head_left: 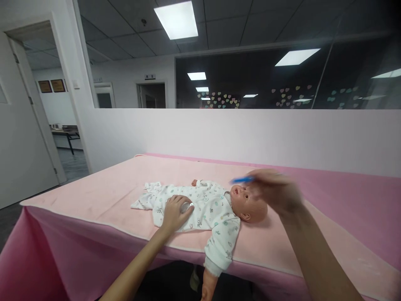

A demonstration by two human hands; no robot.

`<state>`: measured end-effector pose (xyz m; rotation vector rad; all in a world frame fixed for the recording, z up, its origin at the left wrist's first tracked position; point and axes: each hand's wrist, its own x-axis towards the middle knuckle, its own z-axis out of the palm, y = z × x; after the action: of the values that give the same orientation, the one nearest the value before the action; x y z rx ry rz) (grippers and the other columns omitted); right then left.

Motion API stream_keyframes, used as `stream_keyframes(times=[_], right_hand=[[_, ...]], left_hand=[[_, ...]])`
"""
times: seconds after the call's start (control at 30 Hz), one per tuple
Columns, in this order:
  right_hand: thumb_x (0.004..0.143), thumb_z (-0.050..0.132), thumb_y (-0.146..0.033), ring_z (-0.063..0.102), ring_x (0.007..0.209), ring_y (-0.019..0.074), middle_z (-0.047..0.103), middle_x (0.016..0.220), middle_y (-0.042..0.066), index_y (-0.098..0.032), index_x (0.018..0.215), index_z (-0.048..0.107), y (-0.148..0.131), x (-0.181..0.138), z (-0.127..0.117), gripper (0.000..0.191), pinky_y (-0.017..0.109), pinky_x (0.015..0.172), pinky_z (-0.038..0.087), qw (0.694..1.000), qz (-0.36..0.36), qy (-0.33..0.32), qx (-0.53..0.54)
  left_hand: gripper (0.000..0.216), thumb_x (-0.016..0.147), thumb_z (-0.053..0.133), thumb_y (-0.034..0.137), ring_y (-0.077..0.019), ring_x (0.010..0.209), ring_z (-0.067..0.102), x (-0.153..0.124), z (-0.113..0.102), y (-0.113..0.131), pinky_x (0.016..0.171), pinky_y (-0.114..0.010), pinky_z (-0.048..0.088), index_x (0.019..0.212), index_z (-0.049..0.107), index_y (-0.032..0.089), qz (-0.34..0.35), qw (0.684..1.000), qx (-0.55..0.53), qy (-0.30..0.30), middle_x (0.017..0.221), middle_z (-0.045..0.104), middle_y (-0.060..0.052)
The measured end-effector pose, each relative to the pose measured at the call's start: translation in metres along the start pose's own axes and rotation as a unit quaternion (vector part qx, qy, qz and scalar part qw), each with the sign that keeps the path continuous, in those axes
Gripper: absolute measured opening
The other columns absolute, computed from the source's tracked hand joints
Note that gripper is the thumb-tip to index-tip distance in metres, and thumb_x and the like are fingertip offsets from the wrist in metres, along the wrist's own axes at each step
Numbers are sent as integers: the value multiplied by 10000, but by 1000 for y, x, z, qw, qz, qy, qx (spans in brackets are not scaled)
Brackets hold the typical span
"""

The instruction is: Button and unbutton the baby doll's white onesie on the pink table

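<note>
A baby doll (216,207) in a white patterned romper lies on its back on a pale pink blanket (109,192), head to the right, one arm hanging over the table's front edge. My left hand (175,212) rests on the doll's belly, fingers curled over a small white object I cannot make out. My right hand (275,190), blurred by motion, hovers just above the doll's head (249,202) and pinches a thin blue stick-like item (242,180) whose tip points left over the doll's face.
The table wears a darker pink cloth (360,200) under the blanket. A low white partition wall (250,133) runs behind it, with dark glass above. An open doorway (59,138) at the left leads to another room with a desk.
</note>
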<state>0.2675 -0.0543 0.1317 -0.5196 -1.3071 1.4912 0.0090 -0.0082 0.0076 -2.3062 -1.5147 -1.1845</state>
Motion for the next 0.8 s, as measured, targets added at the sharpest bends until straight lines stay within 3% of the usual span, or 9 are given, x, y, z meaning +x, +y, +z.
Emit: stream_keyframes(times=[0.07,0.23,0.33,0.4,0.47,0.53,0.63,0.8], right_hand=[[692,591,-305,572,467,116,659,568,7,-237,633,698,-3,-5,-4,140,213,425,439,995,-18,40,88],[591,689,-292,582,511,153,644,547,22,-197,624,694,-1,-8,-3,101,246,455,442,985,70,-79,-140],[715,561,-392,591,553,161,676,677,46,-212,728,695,-7,-6,-1,225,284,511,455,973,-30,-37,-224],[807,393,-433,581,545,152,674,698,51,-222,769,685,-6,-5,2,362,277,491,435,945,-102,-2,-310],[819,344,-438,568,539,148,664,656,57,-194,759,684,-1,-6,9,423,260,474,423,906,-99,-14,-411],[785,423,-430,571,562,155,658,624,68,-179,686,680,3,-12,13,373,251,498,432,877,-76,-42,-472],[780,475,-386,593,590,171,665,646,77,-170,765,697,-2,-23,9,310,274,545,454,874,-78,-48,-476],[862,203,-434,580,549,171,653,632,83,-124,834,685,-3,-30,0,574,269,442,442,887,-101,-20,-449]], left_hand=[[148,802,468,324,-189,888,504,0,0,0,778,-340,351,798,589,239,1,1000,-1,-2,889,624,5],[176,807,454,345,-195,884,506,1,-1,1,778,-345,354,794,590,235,-1,1000,1,1,881,622,-5],[169,806,454,338,-198,883,505,1,-2,2,775,-349,357,795,589,238,0,1000,1,-4,886,623,-6],[169,803,456,336,-201,885,504,1,-2,2,777,-351,359,796,591,236,2,1000,0,-2,887,625,-13],[173,802,456,338,-202,885,505,1,-2,2,783,-352,360,793,593,232,2,1000,0,2,882,625,-17],[174,804,454,335,-198,884,507,0,-2,2,783,-347,362,791,593,232,1,1000,0,5,881,624,-14],[167,806,454,331,-192,880,510,0,-2,1,771,-339,364,793,590,235,-1,1000,0,1,880,624,-3],[170,807,455,337,-190,874,514,1,-3,2,772,-335,361,788,590,236,3,1000,2,4,872,623,1]])
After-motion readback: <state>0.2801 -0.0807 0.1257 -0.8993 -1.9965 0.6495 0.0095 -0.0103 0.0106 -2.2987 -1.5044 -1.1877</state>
